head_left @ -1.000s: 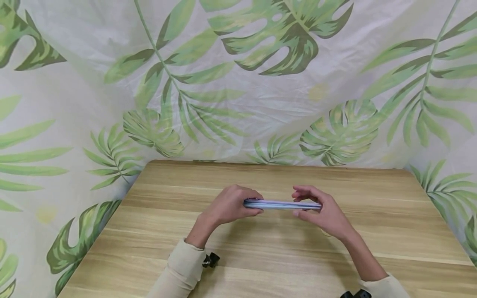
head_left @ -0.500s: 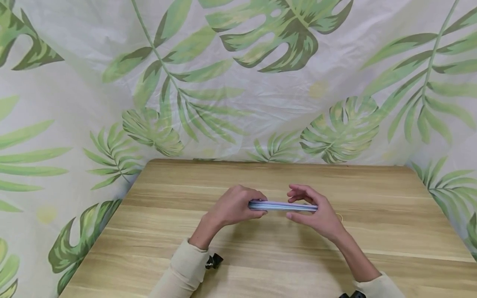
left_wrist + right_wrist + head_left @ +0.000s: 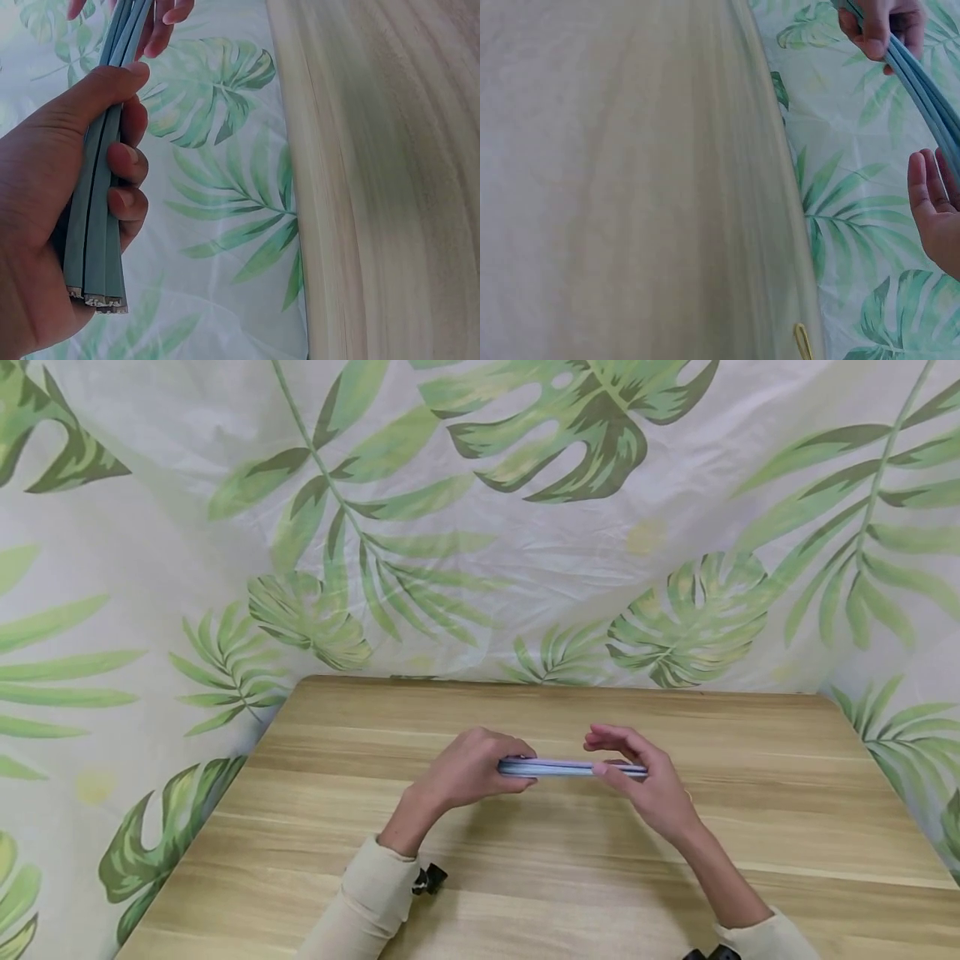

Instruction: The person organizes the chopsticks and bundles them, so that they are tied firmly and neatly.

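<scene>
A bundle of slim blue sticks (image 3: pixel 558 768) is held level above the table, running from hand to hand. My left hand (image 3: pixel 465 768) grips its left end, the thumb lying along one side and the fingers curled round the other; rough pale stick ends (image 3: pixel 97 300) show below that grip. At the opposite end, my right hand (image 3: pixel 660 785) has the sticks between thumb and fingers, the thumb overlapping their front in the head view. Nearly straight fingers (image 3: pixel 922 187) of that hand lie beside the bundle in the right wrist view. What the sticks are is not clear.
A yellow rubber band (image 3: pixel 802 343) lies near the far edge of the wooden table (image 3: pixel 562 877), mostly hidden by the right hand in the head view. Behind stands a leaf-printed cloth (image 3: pixel 555 568). Black camera mounts (image 3: pixel 430 878) sit at the sleeves.
My right thumb has risen from below the bundle to its front, and the right fingers have lifted slightly. The left hand keeps its grip, shifted a little to the right since the first frame.
</scene>
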### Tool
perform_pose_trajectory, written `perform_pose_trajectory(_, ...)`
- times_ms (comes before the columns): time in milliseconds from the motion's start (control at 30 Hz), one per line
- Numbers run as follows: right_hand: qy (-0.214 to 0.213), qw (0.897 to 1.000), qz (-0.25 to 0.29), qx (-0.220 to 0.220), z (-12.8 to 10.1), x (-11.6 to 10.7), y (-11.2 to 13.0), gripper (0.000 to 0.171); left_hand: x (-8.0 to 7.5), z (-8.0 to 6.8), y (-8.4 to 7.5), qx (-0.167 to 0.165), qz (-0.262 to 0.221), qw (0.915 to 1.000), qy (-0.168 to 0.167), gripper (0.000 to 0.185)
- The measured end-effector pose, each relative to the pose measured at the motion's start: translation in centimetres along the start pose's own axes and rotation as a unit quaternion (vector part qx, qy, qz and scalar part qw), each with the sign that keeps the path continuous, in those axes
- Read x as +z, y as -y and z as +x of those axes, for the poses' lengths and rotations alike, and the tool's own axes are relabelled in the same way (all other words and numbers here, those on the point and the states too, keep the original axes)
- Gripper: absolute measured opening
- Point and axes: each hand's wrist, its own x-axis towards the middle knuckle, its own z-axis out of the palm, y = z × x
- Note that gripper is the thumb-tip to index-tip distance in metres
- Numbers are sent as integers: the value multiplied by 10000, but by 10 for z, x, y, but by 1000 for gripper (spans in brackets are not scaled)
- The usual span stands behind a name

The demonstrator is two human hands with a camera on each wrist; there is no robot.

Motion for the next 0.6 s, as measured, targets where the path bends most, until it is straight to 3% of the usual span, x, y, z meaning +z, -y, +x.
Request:
perform_pose_trajectory(367, 258, 9996, -101, -1, -1, 4, -4, 58, -1, -1, -1, -79, -180, 9997, 126, 15)
perform_pose_trajectory(600, 9, 10000, 38, -64, 0, 0, -1, 64, -7, -3, 3, -230, -12, 9997, 16, 16)
